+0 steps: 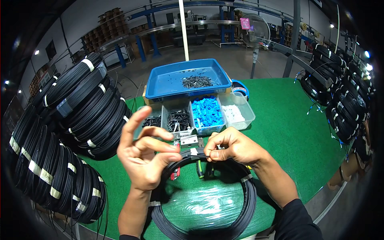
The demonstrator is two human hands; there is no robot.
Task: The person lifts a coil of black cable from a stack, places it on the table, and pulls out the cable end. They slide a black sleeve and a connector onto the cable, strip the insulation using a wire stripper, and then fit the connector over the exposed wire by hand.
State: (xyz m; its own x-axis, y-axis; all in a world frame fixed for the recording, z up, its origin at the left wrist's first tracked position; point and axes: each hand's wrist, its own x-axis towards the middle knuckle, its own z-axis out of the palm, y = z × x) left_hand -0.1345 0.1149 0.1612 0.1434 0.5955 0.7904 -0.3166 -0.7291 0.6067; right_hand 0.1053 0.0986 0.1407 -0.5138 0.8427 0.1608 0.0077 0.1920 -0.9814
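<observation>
A coil of black cable [249,200] lies on the green mat [280,120], bound with bits of white tape. Above the coil's left upper part is my left hand [148,154], its thumb and index finger close together and the other fingers raised and apart; anything between the fingertips is too small to tell. My right hand [234,148] pinches a thin black cable end at the top of the coil. Green-handled pliers [200,169] and a red-handled tool [176,173] lie inside the ring, partly hidden by the coil and my left hand.
Beyond the coil stand clear bins with black pieces [179,120], blue connectors [207,113] and white pieces [233,114], with a blue tray [160,93] behind. Stacked cable coils rise at left [86,108] and right [344,100]. Part of another person's arm [347,171] shows at right.
</observation>
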